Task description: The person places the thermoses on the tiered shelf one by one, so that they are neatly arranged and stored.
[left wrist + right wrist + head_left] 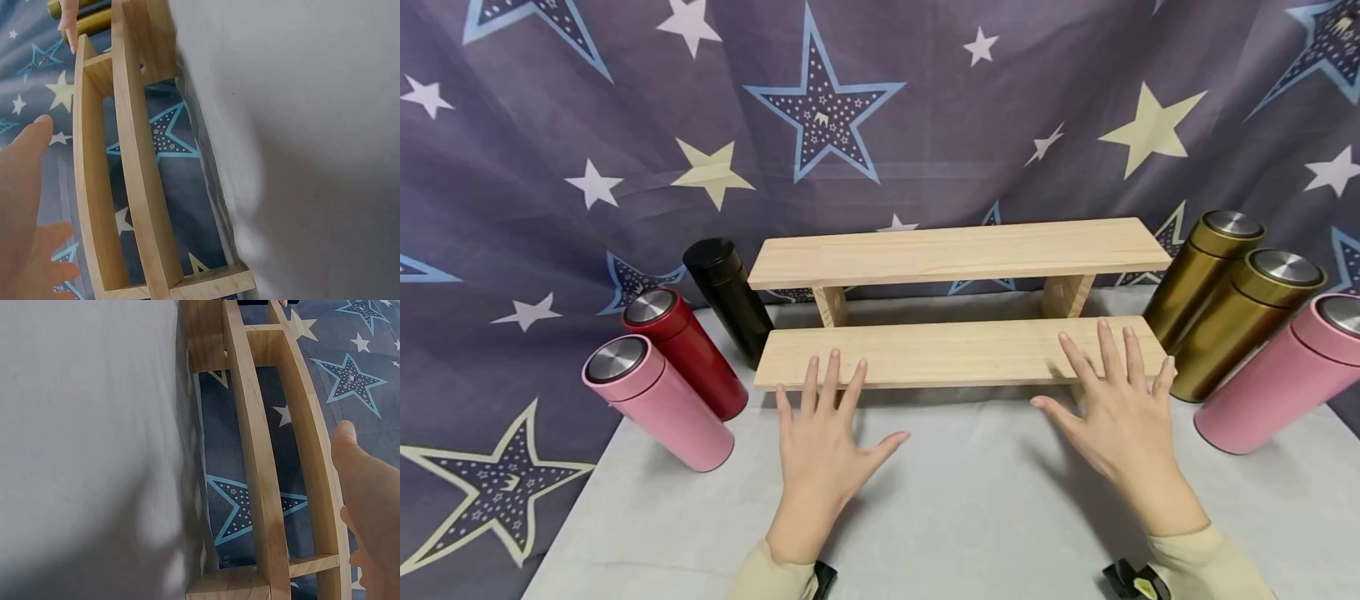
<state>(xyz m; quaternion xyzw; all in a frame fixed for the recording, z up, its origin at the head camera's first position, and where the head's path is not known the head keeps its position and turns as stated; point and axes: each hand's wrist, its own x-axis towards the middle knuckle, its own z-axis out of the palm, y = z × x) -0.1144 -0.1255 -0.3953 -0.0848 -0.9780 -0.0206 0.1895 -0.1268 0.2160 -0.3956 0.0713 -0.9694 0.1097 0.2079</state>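
Note:
A two-tier light wooden rack (958, 250) stands on the table in front of me. My left hand (822, 450) is held palm down with its fingers spread, its fingertips overlapping the front edge of the lower shelf in the head view. Spread likewise, my right hand (1120, 417) reaches over the right end of that shelf. Neither hand holds anything. In the left wrist view the left thumb (31, 144) points along the rack (134, 156). The right thumb (353, 450) shows beside the rack (256, 444) in the right wrist view.
Left of the rack stand a black bottle (730, 300), a red bottle (688, 354) and a pink bottle (662, 408). To its right are two gold bottles (1247, 325) and another pink bottle (1277, 383). A star-patterned cloth (925, 142) hangs behind the white-covered table (970, 517).

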